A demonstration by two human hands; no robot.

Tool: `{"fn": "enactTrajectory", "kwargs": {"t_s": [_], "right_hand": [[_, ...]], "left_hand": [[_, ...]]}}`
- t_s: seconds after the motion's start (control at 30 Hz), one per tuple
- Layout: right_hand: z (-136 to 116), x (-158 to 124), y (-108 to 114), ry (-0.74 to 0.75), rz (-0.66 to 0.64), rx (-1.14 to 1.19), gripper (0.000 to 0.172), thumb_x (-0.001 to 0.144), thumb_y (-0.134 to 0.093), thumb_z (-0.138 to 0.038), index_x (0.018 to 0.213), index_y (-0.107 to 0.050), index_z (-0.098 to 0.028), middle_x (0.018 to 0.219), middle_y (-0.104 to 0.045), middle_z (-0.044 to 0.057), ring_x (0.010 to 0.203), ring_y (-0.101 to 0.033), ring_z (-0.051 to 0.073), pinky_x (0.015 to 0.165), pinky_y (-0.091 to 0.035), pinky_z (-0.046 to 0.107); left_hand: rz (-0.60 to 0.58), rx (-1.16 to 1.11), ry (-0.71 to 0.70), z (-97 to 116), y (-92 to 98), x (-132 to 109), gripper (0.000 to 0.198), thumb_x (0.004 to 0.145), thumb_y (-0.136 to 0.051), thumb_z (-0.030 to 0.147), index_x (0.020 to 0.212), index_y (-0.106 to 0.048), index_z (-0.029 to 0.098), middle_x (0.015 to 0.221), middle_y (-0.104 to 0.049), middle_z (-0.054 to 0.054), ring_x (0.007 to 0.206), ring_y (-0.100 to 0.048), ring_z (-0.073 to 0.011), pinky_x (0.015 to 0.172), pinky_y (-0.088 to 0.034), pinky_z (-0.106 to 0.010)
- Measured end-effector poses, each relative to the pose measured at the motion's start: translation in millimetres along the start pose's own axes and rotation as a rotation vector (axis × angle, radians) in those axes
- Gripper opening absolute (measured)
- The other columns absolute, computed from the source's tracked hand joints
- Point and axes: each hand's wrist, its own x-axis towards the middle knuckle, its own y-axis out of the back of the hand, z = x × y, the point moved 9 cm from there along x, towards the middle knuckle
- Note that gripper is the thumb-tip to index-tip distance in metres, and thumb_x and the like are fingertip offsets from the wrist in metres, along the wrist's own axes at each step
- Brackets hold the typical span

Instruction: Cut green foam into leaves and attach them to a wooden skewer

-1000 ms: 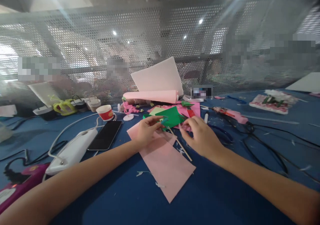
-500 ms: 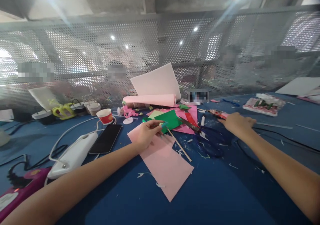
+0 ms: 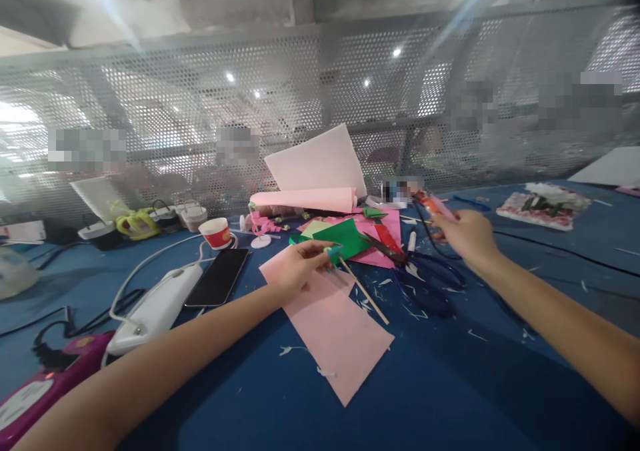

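Note:
My left hand [image 3: 303,267] pinches the upper end of a thin wooden stick [image 3: 367,295], with a small green-blue piece at the fingertips. Beneath it lie pink paper sheets [image 3: 340,344]. To the right, my right hand [image 3: 467,237] grips a pink and orange glue gun [image 3: 435,204], raised above the table with its tip towards the upper left. Green paper [image 3: 345,237] and dark blue scissors [image 3: 430,274] with open blades lie between my hands.
At the left are a black phone [image 3: 218,277], a white power strip [image 3: 155,307], a red and white paper cup [image 3: 216,234] and a purple power strip [image 3: 60,377]. Rolled pink paper [image 3: 305,199] lies at the back. A pink-white piece [image 3: 540,209] sits at the right.
My right hand has lifted the glue gun off the table and tilted it upward. My left hand keeps its hold on the stick. The view has shifted slightly.

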Motion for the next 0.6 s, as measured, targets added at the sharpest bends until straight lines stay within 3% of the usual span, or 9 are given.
{"fn": "enactTrajectory", "kwargs": {"t_s": [0.03, 0.07, 0.1, 0.27, 0.37, 0.5, 0.6], "right_hand": [[-7.0, -7.3, -9.7, -0.057, -0.048, 0.129, 0.035, 0.083, -0.045, -0.045, 0.067, -0.059, -0.017, 0.054, -0.059, 0.009, 0.051, -0.062, 0.022, 0.048, -0.047, 0.034], [-4.5, -17.8, -24.9, -0.246, -0.123, 0.455, 0.027, 0.076, -0.057, -0.043, 0.066, -0.057, -0.018, 0.056, -0.059, 0.007, 0.050, -0.061, 0.021, 0.048, -0.048, 0.034], [-12.5, -26.8, -32.6, -0.294, -0.156, 0.552, 0.026, 0.073, -0.059, -0.044, 0.063, -0.054, -0.020, 0.054, -0.057, 0.004, 0.046, -0.058, 0.019, 0.046, -0.049, 0.034], [-41.4, -59.0, -38.8, -0.350, -0.184, 0.730, 0.024, 0.068, -0.063, -0.043, 0.066, -0.050, -0.022, 0.049, -0.051, -0.001, 0.043, -0.052, 0.016, 0.044, -0.046, 0.031], [-52.1, -64.5, -30.9, -0.219, -0.157, 0.618, 0.027, 0.070, -0.061, -0.047, 0.072, -0.050, -0.022, 0.059, -0.056, 0.001, 0.053, -0.056, 0.019, 0.052, -0.046, 0.032], [-62.2, -70.5, -22.9, -0.038, -0.089, 0.178, 0.040, 0.068, -0.062, -0.058, 0.075, -0.043, -0.023, 0.068, -0.059, 0.006, 0.063, -0.058, 0.023, 0.056, -0.041, 0.033], [-73.1, -74.8, -22.7, 0.090, -0.095, -0.064, 0.042, 0.072, -0.059, -0.061, 0.078, -0.045, -0.022, 0.066, -0.058, 0.007, 0.061, -0.057, 0.025, 0.054, -0.036, 0.032]], "left_hand": [[-0.023, -0.014, 0.011, -0.8, -2.4, -0.4, 0.029, 0.070, -0.075, 0.033, 0.093, -0.070, 0.018, 0.069, -0.069, -0.003, 0.057, -0.063, -0.0121, 0.053, -0.049, -0.022], [-0.047, -0.036, 0.018, -1.4, -4.8, -0.8, 0.028, 0.067, -0.077, 0.032, 0.090, -0.069, 0.018, 0.074, -0.070, -0.004, 0.059, -0.064, -0.0127, 0.055, -0.050, -0.023], [-0.068, -0.063, 0.019, -1.4, -7.0, -1.1, 0.029, 0.065, -0.079, 0.031, 0.088, -0.068, 0.017, 0.078, -0.070, -0.004, 0.061, -0.065, -0.0132, 0.057, -0.052, -0.024], [-0.082, -0.174, 0.010, -1.9, -9.9, -0.6, 0.031, 0.063, -0.080, 0.028, 0.084, -0.061, 0.015, 0.073, -0.067, -0.002, 0.060, -0.067, -0.0136, 0.057, -0.054, -0.024], [-0.055, -0.193, 0.033, -3.1, -9.4, -0.8, 0.031, 0.061, -0.081, 0.025, 0.079, -0.057, 0.015, 0.070, -0.065, 0.000, 0.058, -0.067, -0.0140, 0.055, -0.055, -0.024], [-0.027, -0.172, 0.023, -2.9, -6.5, -1.6, 0.029, 0.063, -0.078, 0.024, 0.079, -0.056, 0.016, 0.074, -0.067, -0.001, 0.063, -0.068, -0.0141, 0.056, -0.055, -0.023], [0.024, -0.071, -0.010, -5.5, 1.4, -0.6, 0.026, 0.068, -0.075, 0.025, 0.084, -0.058, 0.017, 0.077, -0.067, -0.002, 0.060, -0.065, -0.0116, 0.043, -0.046, -0.016]]}}
